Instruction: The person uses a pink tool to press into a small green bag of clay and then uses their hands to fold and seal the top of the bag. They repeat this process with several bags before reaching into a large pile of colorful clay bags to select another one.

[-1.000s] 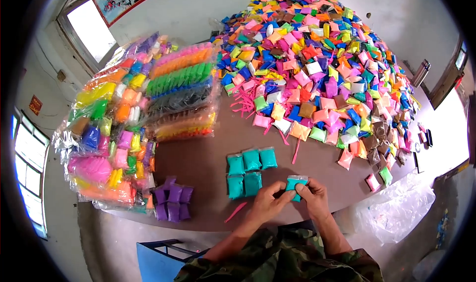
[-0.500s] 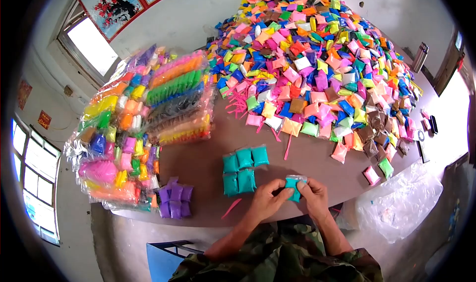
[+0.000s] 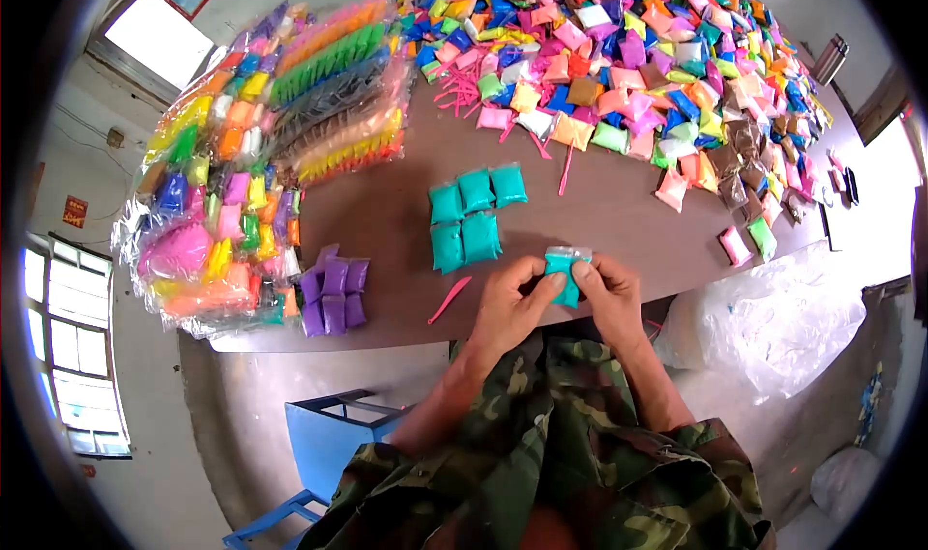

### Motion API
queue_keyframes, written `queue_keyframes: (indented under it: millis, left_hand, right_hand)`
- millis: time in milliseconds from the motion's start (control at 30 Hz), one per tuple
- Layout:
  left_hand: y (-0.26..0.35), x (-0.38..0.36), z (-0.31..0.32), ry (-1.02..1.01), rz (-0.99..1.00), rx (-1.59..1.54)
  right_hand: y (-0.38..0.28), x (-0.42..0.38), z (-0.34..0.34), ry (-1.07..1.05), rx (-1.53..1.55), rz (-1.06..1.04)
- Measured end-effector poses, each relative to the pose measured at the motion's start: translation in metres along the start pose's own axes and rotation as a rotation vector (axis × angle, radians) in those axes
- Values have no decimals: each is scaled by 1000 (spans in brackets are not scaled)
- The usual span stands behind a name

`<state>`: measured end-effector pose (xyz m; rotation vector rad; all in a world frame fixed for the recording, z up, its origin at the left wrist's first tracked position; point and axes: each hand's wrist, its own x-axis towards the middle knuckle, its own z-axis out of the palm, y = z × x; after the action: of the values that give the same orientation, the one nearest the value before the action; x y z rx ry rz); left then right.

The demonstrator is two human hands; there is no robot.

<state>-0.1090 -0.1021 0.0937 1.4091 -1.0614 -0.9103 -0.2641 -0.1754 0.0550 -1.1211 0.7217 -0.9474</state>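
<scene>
Between my two hands, near the table's front edge, is a small clear packet of teal clay-like filling (image 3: 565, 275). My left hand (image 3: 517, 299) pinches its left side, thumb across the front. My right hand (image 3: 609, 291) grips the opposite side in the same way. Several matching teal packets (image 3: 476, 217) lie in two rows on the table, to the left and beyond my hands. A pink plastic tool (image 3: 449, 300) rests just left of my left hand. Farther left sits a group of purple packets (image 3: 333, 294).
A large heap of multicoloured packets (image 3: 619, 76) covers the back of the brown table (image 3: 387, 260). Bundled packets in clear bags (image 3: 251, 183) stack at the left. A clear plastic bag (image 3: 764, 318) hangs off the right front. A blue chair (image 3: 338, 439) stands below, and a thermos (image 3: 829, 59) at the far right.
The view has tipped downward, so the table and everything on it appear higher. Both hands still hold the teal packet, with little change in grip.
</scene>
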Motion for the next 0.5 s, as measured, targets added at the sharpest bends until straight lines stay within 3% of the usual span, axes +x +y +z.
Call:
queue_keyframes:
  millis: [133, 400, 500]
  left_hand:
    - [-6, -10, -1, 22, 40, 141]
    - [-16, -15, 6, -38, -78, -144]
    - [-22, -14, -1, -59, -104, -97]
  right_hand:
    - [-1, -8, 0, -27, 45, 24]
    - [3, -11, -3, -24, 11, -103]
    - [-1, -14, 1, 5, 51, 46]
